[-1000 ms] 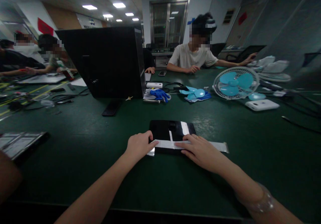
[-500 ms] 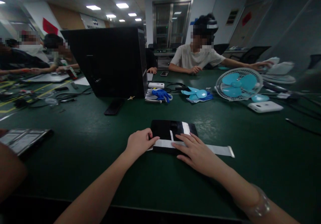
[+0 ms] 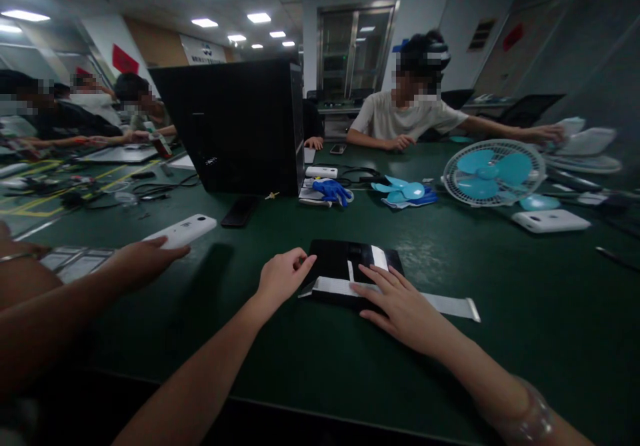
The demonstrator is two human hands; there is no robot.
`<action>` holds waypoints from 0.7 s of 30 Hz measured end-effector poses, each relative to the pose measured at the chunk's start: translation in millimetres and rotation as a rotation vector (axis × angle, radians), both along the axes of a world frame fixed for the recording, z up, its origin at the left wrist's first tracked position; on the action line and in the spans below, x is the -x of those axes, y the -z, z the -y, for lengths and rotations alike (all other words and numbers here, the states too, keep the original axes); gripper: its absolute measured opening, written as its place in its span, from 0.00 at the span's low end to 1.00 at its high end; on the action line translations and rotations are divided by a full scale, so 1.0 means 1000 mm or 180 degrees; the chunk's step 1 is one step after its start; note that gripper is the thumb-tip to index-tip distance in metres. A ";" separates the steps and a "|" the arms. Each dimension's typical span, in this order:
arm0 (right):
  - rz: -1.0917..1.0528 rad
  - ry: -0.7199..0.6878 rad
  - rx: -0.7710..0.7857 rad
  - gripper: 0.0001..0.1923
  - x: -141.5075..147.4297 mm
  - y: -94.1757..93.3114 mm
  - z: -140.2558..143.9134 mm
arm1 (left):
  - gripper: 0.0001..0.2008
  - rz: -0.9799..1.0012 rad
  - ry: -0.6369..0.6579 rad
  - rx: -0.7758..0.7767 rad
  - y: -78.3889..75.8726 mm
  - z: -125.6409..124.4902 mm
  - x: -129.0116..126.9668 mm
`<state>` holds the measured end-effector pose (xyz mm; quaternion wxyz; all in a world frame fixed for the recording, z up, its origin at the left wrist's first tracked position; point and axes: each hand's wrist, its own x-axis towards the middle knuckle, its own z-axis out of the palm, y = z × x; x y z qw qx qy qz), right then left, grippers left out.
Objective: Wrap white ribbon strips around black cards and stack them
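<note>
While the white strip [image 3: 350, 288] lies across the black flat device [image 3: 345, 263] mid-table, both hands press it down

Left hand [image 3: 281, 278], loosely curled, pins the strip's left end; right hand [image 3: 395, 303], fingers spread flat, holds its middle; keeping it taut and square seems wise; a co-worker's hand [image 3: 143, 259] grips a white handset [image 3: 183, 231]; no writing is legible

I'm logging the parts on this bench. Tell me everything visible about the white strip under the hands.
The strip is a long, thin, flat white band, like a ribbon cable or tape. It lies across the near edge of a flat black panel and runs right onto the green table, ending in a squared tip. The right hand lies flat on its middle; the left hand is at its slightly lifted left end.
</note>
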<state>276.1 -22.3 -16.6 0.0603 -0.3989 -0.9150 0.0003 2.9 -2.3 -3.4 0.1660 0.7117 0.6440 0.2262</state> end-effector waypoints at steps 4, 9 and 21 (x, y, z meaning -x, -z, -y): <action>0.0036 0.0055 0.0151 0.27 -0.001 0.000 0.000 | 0.19 0.0038 0.0067 -0.0025 0.002 0.000 0.000; -0.0071 0.0069 0.0198 0.33 -0.005 -0.002 -0.003 | 0.19 0.0082 0.0080 -0.0110 0.005 -0.001 0.000; 0.0086 0.0309 0.0684 0.33 -0.008 0.005 -0.006 | 0.18 0.0007 0.0108 -0.0028 0.004 -0.001 -0.001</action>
